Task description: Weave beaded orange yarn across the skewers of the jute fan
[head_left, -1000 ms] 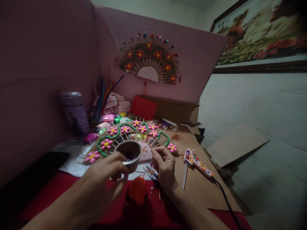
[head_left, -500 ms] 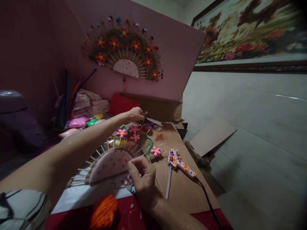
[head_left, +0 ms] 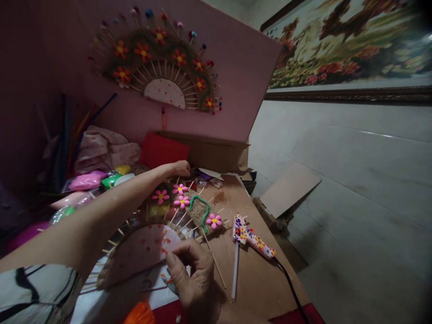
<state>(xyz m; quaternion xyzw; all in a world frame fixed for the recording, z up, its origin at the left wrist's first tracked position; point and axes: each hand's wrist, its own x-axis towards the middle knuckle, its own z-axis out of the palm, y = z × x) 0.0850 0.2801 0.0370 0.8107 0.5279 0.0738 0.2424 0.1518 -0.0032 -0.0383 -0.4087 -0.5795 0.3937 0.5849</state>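
Note:
My left hand (head_left: pixel 181 168) is stretched to the far side of the table with its fingers curled closed. What they hold, if anything, is hidden. My right hand (head_left: pixel 194 270) is in front, thumb and forefinger pinched together, with wisps of orange yarn (head_left: pixel 165 242) at the fingertips. Behind it lies a half-round fan piece with a pale dotted centre (head_left: pixel 135 252) and sticks around its rim. A woven band (head_left: pixel 199 209) with pink clay flowers and a green strip forms its outer part. An orange yarn ball (head_left: pixel 140 313) is at the bottom edge, partly cut off.
A flower-patterned glue gun (head_left: pixel 253 238) with a glue stick and a black cord lies at the right of the table. Bags of coloured clay (head_left: pixel 88 180) sit at the left. A finished fan (head_left: pixel 162 67) hangs on the pink board behind. Cardboard (head_left: pixel 290 189) leans by the wall.
The view has shifted, so the fan and table sit lower and further left. My left hand stays at the far side, still closed; my right hand keeps its pinch.

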